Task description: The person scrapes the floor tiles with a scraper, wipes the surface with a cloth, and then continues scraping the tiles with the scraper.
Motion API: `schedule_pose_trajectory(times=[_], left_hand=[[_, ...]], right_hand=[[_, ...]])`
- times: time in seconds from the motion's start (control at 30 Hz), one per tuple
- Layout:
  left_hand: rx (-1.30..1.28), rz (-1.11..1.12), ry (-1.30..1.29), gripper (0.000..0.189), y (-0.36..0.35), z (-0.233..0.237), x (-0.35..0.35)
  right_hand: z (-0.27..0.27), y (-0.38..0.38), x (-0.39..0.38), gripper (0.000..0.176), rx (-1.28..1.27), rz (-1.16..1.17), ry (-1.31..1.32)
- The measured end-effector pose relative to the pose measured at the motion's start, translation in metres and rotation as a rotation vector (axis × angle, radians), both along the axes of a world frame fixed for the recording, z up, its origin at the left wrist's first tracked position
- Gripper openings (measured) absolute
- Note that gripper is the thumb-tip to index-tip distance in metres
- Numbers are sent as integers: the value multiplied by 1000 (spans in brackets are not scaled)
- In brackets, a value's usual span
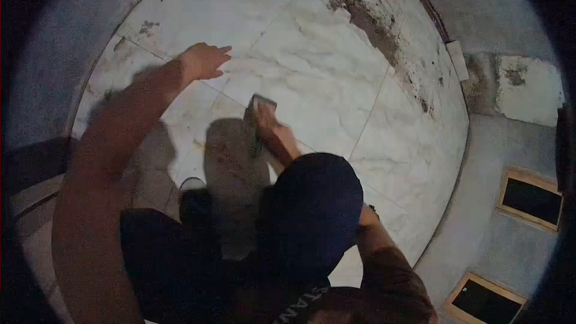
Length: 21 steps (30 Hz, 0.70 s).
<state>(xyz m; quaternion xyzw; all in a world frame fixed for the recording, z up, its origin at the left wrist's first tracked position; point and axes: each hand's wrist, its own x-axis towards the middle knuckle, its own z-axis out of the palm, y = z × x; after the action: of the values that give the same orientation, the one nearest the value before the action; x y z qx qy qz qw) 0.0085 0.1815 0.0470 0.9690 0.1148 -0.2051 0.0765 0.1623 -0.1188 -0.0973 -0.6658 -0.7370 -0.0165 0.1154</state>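
Note:
My left hand (207, 61) reaches forward at upper left, just over the white marble-look tiles (300, 78). Its fingers are stretched out and it holds nothing. My right hand (271, 129) is low over the tiles, in front of my raised knee. It is blurred and appears closed around a small grey block-like object (264, 102), whose exact kind I cannot make out. The knee hides part of my right arm (371, 231). A dark shadow falls beside the right hand.
Dark dirt (372, 27) lies along the tiles' far right edge. A grey concrete surface (480, 150) borders them, with two wood-framed dark openings (531, 200) at right. A loose pale tile piece (528, 90) is at upper right. My dark-trousered knee (315, 198) fills the lower middle.

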Motion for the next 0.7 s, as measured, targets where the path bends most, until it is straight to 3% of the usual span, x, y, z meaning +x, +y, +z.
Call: schedule_pose_trajectory(times=[0.03,0.1,0.2,0.3,0.37,0.4,0.47,0.5,0.57,0.63,0.7], left_hand=[[-4,-29,-5,55,-4,-6,2],[39,-40,-44,54,-5,-11,2],[-13,-14,-114,49,-9,6,5],[3,-46,-123,54,-8,-2,11],[12,-29,-101,53,-15,13,17],[-31,6,-78,52,-16,19,16],[-46,51,-29,51,-2,33,12],[-20,59,3,52,-7,36,7],[23,34,63,52,-3,40,3],[2,27,-96,53,6,24,-5],[29,64,-103,53,6,31,-5]], right_hand=[[63,-7,-11,63,-6,-4,-105],[65,6,15,63,-9,-30,-101],[99,59,50,64,-294,-339,90],[108,47,25,60,-473,-384,165],[49,-8,-7,58,20,-94,-104],[54,-4,-7,58,55,-91,-107],[69,-1,5,60,59,-91,-98],[80,7,17,64,-98,-195,26],[99,38,50,64,-128,-249,65],[118,56,69,68,-214,-305,79],[109,22,32,67,-171,-161,-82]])
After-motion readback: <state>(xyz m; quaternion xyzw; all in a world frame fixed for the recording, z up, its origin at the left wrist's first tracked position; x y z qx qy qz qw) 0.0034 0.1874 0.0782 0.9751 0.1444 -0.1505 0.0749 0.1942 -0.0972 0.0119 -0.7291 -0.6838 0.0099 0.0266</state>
